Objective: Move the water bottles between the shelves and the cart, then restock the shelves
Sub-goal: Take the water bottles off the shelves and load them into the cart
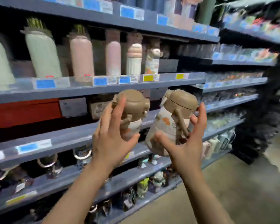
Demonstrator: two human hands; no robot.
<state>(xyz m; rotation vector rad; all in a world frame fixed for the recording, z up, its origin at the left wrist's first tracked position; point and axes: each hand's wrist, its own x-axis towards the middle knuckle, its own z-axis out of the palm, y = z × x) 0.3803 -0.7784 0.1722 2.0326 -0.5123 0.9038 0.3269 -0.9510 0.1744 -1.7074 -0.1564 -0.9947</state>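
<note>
two bare forearms rise from the six o'clock edge toward the frame's centre. the left hand (113,135) has its fingers and thumb curled round a small bottle with a tan lid (132,109), which it grips by the lower body; the fingers spread up over the side of the cap. the right hand (186,143) wraps a second tan-lidded bottle (173,117), cream with orange and brown prints, thumb across the front at seven o'clock of the bottle and fingers curled behind its three o'clock side. both bottles tilt, caps toward twelve o'clock, and sit just beside each other without clearly touching, held in the air in front of the shelving.

behind the hands, grey shelves (94,89) run from nine o'clock toward three o'clock, with blue and yellow price tags on their front edges. at about eleven o'clock a row of tall bottles stands on one shelf: a pale green bottle (42,54), a pink bottle (82,57), another pink one (113,57), then a white ribbed bottle (133,60) and a printed bottle with a brown cap (152,60) close to twelve o'clock. lower shelves toward seven o'clock hold small dark items, too blurred to name. a beige floor (233,191) fills the four o'clock corner. further shelving at two o'clock is smeared by blur.
</note>
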